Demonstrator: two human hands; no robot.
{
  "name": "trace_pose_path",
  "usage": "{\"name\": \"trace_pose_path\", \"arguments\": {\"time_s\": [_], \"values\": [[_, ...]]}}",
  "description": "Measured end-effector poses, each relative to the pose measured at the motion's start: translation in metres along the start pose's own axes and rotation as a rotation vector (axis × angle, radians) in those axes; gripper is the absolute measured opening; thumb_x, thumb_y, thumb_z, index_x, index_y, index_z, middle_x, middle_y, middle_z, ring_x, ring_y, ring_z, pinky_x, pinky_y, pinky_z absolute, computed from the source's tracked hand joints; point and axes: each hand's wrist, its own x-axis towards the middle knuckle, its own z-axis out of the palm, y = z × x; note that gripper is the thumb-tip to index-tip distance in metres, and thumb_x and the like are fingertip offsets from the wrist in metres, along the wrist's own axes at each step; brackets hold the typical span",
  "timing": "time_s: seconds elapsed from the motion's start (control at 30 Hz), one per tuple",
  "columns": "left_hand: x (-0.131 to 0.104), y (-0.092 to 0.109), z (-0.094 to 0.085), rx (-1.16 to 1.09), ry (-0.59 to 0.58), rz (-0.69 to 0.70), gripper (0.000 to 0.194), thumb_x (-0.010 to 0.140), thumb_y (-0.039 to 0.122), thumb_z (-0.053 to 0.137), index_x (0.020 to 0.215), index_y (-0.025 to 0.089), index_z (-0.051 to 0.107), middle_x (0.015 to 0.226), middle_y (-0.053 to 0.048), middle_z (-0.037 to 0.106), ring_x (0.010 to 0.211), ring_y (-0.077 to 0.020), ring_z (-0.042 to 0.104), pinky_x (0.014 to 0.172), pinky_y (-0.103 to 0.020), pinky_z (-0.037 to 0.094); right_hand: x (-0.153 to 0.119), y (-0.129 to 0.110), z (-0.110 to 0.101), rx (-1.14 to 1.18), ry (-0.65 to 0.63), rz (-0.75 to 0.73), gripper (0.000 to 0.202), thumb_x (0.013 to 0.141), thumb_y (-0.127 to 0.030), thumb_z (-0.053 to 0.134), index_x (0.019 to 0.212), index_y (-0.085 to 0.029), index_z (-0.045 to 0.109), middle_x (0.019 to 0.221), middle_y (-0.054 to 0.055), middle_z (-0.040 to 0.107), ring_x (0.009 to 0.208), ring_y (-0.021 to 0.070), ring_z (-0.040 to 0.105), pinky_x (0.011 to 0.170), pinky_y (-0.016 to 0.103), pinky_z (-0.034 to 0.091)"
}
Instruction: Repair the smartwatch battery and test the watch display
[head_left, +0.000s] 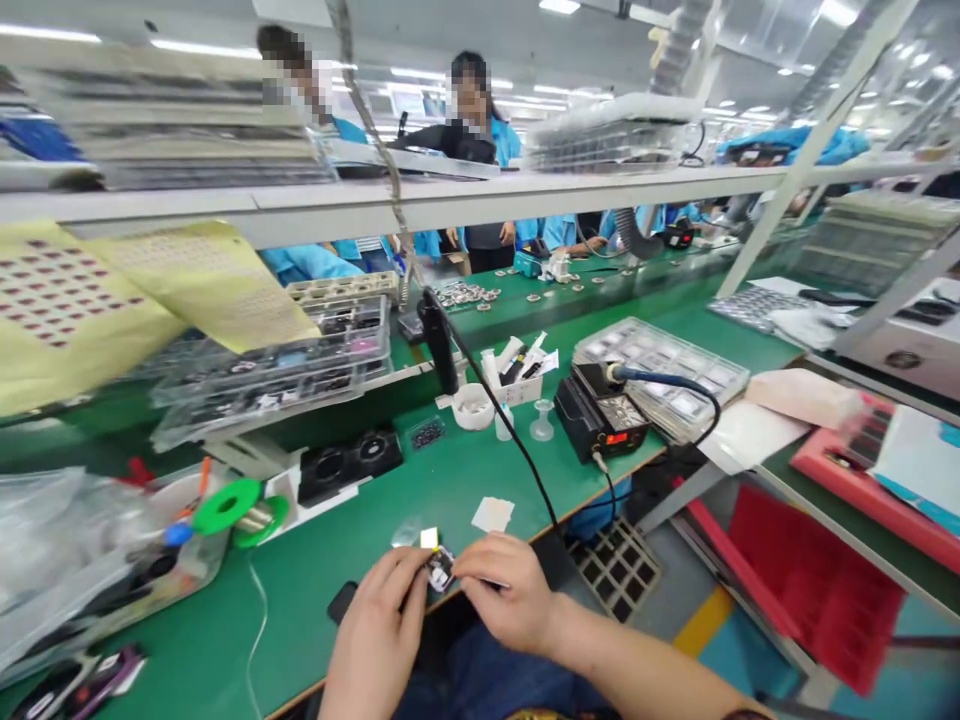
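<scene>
A small electronic assembly [440, 568], black and silver with a yellow tab [429, 538] at its top, is held at the near edge of the green bench. My left hand [382, 615] grips it from the left, fingers closed along its side. My right hand [506, 590] is closed at its right side, fingertips pinched together; what they hold, if anything, is too small to make out. A dark flat piece [343, 602] lies partly behind my left hand. Just beyond are a clear round film [406, 531] and a pale paper square [493, 514].
A soldering station [600, 412] with a red display stands right of a white bowl [473, 407]. Its black cable crosses the bench. Solder spools [238, 510] and a cluttered bin [187, 560] stand left. Stacked clear trays [277, 385] sit behind. Co-workers [480, 120] are beyond the shelf.
</scene>
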Motion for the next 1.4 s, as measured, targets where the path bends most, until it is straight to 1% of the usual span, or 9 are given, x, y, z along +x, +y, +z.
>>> {"name": "trace_pose_path", "arguments": {"time_s": [0.3, 0.53, 0.67, 0.77, 0.87, 0.97, 1.17, 1.27, 1.4], "values": [[0.007, 0.006, -0.005, 0.072, -0.017, 0.040, 0.030, 0.109, 0.036, 0.052, 0.102, 0.030, 0.080, 0.113, -0.001, 0.080, 0.104, -0.0225, 0.079, 0.093, -0.033, 0.064, 0.004, -0.002, -0.004, 0.024, -0.016, 0.038, 0.017, 0.100, -0.013, 0.064, 0.106, -0.020, 0.079, 0.097, 0.005, 0.080, 0.086, 0.0182, 0.076, 0.081, 0.030, 0.059], [0.003, -0.008, -0.004, 0.292, -0.066, 0.104, 0.034, 0.110, 0.025, 0.045, 0.117, 0.026, 0.078, 0.118, -0.007, 0.077, 0.109, -0.0252, 0.076, 0.097, -0.038, 0.061, 0.004, -0.008, -0.008, 0.032, 0.025, 0.034, 0.017, 0.098, -0.014, 0.066, 0.106, -0.021, 0.079, 0.097, 0.005, 0.081, 0.086, 0.0178, 0.077, 0.081, 0.030, 0.060], [-0.001, -0.019, -0.007, 0.484, -0.115, 0.146, 0.036, 0.108, 0.017, 0.046, 0.125, 0.022, 0.077, 0.117, -0.009, 0.075, 0.102, -0.0255, 0.073, 0.093, -0.039, 0.059, 0.003, -0.011, -0.006, 0.046, 0.025, 0.024, 0.016, 0.096, -0.013, 0.066, 0.103, -0.021, 0.078, 0.095, 0.004, 0.081, 0.084, 0.0174, 0.076, 0.081, 0.029, 0.060], [-0.001, -0.019, -0.011, 0.541, -0.139, 0.168, 0.038, 0.107, 0.015, 0.044, 0.124, 0.021, 0.078, 0.109, -0.008, 0.075, 0.097, -0.0258, 0.072, 0.090, -0.039, 0.057, 0.003, -0.011, -0.001, 0.047, 0.003, 0.010, 0.014, 0.096, -0.014, 0.066, 0.101, -0.021, 0.077, 0.093, 0.004, 0.081, 0.084, 0.0176, 0.076, 0.080, 0.028, 0.061], [0.001, -0.013, -0.014, 0.458, -0.120, 0.166, 0.035, 0.108, 0.023, 0.046, 0.118, 0.022, 0.079, 0.105, -0.008, 0.075, 0.096, -0.0260, 0.073, 0.089, -0.039, 0.058, 0.002, -0.008, 0.003, 0.031, -0.034, 0.003, 0.014, 0.096, -0.014, 0.065, 0.101, -0.021, 0.077, 0.094, 0.004, 0.081, 0.084, 0.0173, 0.076, 0.082, 0.028, 0.062], [0.003, -0.009, -0.017, 0.288, -0.048, 0.097, 0.033, 0.108, 0.035, 0.048, 0.112, 0.024, 0.079, 0.108, -0.006, 0.079, 0.097, -0.0243, 0.078, 0.087, -0.035, 0.060, 0.000, -0.005, 0.007, 0.015, -0.061, 0.019, 0.013, 0.097, -0.014, 0.066, 0.101, -0.020, 0.077, 0.096, 0.005, 0.081, 0.085, 0.0171, 0.076, 0.084, 0.028, 0.063], [0.003, -0.008, -0.023, 0.116, -0.038, -0.038, 0.031, 0.100, 0.049, 0.059, 0.101, 0.028, 0.082, 0.100, -0.002, 0.081, 0.077, -0.0201, 0.076, 0.070, -0.029, 0.061, -0.003, -0.002, 0.008, 0.027, -0.068, 0.044, 0.014, 0.097, -0.013, 0.067, 0.104, -0.020, 0.077, 0.099, 0.005, 0.081, 0.088, 0.0167, 0.077, 0.085, 0.027, 0.062], [0.002, -0.006, -0.023, 0.087, -0.026, -0.079, 0.033, 0.099, 0.051, 0.059, 0.097, 0.027, 0.081, 0.100, -0.003, 0.081, 0.078, -0.0209, 0.076, 0.071, -0.030, 0.061, -0.004, -0.001, 0.008, 0.017, -0.079, 0.049, 0.014, 0.097, -0.013, 0.067, 0.104, -0.020, 0.077, 0.100, 0.005, 0.081, 0.089, 0.0164, 0.077, 0.087, 0.027, 0.062], [0.003, -0.003, -0.021, 0.062, -0.014, -0.114, 0.035, 0.099, 0.052, 0.057, 0.096, 0.026, 0.081, 0.105, -0.004, 0.082, 0.090, -0.0238, 0.079, 0.079, -0.033, 0.062, -0.005, -0.002, 0.008, 0.023, -0.063, 0.040, 0.015, 0.097, -0.014, 0.066, 0.104, -0.019, 0.078, 0.099, 0.005, 0.081, 0.087, 0.0165, 0.076, 0.085, 0.027, 0.062]]}}
